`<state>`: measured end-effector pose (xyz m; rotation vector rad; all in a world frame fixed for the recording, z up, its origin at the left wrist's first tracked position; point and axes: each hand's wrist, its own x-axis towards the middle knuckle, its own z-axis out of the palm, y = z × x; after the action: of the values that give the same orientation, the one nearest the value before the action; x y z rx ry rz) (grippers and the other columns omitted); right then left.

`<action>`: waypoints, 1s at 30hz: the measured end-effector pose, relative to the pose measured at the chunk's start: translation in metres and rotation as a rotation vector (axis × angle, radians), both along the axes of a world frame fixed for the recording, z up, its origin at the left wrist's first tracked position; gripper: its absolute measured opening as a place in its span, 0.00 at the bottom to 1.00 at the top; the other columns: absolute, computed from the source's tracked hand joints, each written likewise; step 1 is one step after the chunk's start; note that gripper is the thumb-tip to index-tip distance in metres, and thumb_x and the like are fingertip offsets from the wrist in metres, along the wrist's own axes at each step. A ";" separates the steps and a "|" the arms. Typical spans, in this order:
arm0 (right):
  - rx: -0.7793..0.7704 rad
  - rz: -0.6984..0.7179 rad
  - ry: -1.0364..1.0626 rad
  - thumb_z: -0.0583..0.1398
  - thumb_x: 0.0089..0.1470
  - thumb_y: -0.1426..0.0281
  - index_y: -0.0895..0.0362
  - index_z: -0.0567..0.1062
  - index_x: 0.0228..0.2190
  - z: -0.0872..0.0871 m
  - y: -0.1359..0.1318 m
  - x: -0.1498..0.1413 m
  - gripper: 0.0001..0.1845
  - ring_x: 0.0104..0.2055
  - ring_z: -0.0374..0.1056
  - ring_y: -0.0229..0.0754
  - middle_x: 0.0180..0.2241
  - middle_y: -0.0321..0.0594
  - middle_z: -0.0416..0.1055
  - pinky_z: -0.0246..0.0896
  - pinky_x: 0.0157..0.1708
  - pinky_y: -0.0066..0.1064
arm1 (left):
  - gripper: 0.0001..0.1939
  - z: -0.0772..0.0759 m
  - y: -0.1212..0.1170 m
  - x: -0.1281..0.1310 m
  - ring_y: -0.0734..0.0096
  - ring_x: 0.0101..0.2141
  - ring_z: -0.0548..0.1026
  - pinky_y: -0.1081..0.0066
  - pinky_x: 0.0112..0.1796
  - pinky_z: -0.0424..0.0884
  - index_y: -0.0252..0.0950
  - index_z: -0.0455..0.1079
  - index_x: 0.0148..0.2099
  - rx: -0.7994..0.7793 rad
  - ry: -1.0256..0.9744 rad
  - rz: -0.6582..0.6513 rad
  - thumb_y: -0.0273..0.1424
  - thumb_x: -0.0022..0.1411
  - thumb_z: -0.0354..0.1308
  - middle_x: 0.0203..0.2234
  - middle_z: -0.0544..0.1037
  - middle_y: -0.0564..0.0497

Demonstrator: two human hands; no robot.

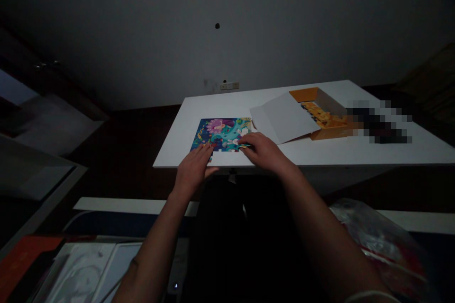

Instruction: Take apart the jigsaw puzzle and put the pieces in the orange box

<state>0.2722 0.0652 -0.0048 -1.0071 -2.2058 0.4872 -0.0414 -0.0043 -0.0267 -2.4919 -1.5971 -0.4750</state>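
Observation:
A partly joined jigsaw puzzle [222,129] with a bright underwater picture lies near the front of the white table. Its lower edge shows open notches. My left hand [194,166] rests on the puzzle's lower left corner, fingers stretched out and thumb held apart. At the lower right of the puzzle, my right hand [262,150] is closed with thumb and fingers around a small puzzle piece [244,145], mostly covered by the fingers. Whether that piece touches its neighbours is hard to see.
Right of the puzzle, a white sheet of card [284,118] leans against an open yellow box [332,131] with yellow contents. A pixelated dark object lies beyond it on the white table [170,151]. Below right is a clear plastic bag [377,232]; below left, white packaging [81,270].

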 end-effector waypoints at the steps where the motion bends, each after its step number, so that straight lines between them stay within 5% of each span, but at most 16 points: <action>1: -0.004 -0.005 0.003 0.63 0.69 0.74 0.57 0.85 0.54 0.000 0.000 0.000 0.16 0.59 0.77 0.56 0.56 0.53 0.84 0.69 0.63 0.48 | 0.31 -0.002 0.000 -0.002 0.48 0.73 0.71 0.47 0.72 0.71 0.43 0.67 0.78 0.026 0.003 -0.018 0.44 0.79 0.63 0.73 0.74 0.43; 7: -0.053 -0.037 0.000 0.59 0.75 0.72 0.56 0.84 0.54 0.002 -0.001 -0.003 0.15 0.59 0.76 0.55 0.56 0.52 0.84 0.68 0.63 0.47 | 0.24 -0.003 -0.011 -0.011 0.52 0.70 0.75 0.48 0.69 0.76 0.42 0.71 0.73 0.097 -0.032 -0.078 0.41 0.81 0.60 0.70 0.78 0.45; 17: -0.129 -0.076 -0.014 0.57 0.77 0.69 0.54 0.81 0.54 0.018 -0.009 -0.004 0.13 0.58 0.77 0.54 0.56 0.51 0.83 0.69 0.60 0.43 | 0.20 0.023 -0.014 -0.010 0.49 0.66 0.80 0.48 0.65 0.78 0.46 0.78 0.70 -0.132 -0.197 0.039 0.38 0.82 0.57 0.67 0.81 0.49; 21: -0.143 -0.121 0.001 0.56 0.77 0.67 0.50 0.82 0.53 0.020 -0.011 -0.005 0.14 0.57 0.79 0.57 0.56 0.51 0.83 0.73 0.58 0.47 | 0.21 0.033 -0.006 -0.011 0.50 0.60 0.85 0.50 0.58 0.82 0.47 0.80 0.67 -0.165 -0.347 0.157 0.42 0.83 0.53 0.62 0.85 0.49; 25: -0.134 -0.141 -0.032 0.55 0.76 0.68 0.49 0.82 0.54 0.020 -0.010 -0.005 0.16 0.57 0.79 0.58 0.56 0.50 0.84 0.73 0.57 0.48 | 0.23 0.040 0.009 -0.014 0.54 0.62 0.83 0.54 0.64 0.79 0.40 0.80 0.65 -0.085 -0.574 0.177 0.44 0.83 0.50 0.61 0.85 0.45; 30: -0.124 -0.125 -0.067 0.55 0.77 0.70 0.54 0.81 0.51 0.018 -0.008 -0.005 0.14 0.56 0.78 0.55 0.55 0.52 0.84 0.70 0.56 0.41 | 0.23 0.037 0.023 -0.010 0.53 0.63 0.82 0.53 0.65 0.78 0.38 0.77 0.70 -0.110 -0.485 0.193 0.39 0.82 0.51 0.64 0.83 0.43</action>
<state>0.2674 0.0569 0.0135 -1.2353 -2.1760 0.5450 -0.0513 0.0185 0.0103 -2.3817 -2.0568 -1.0501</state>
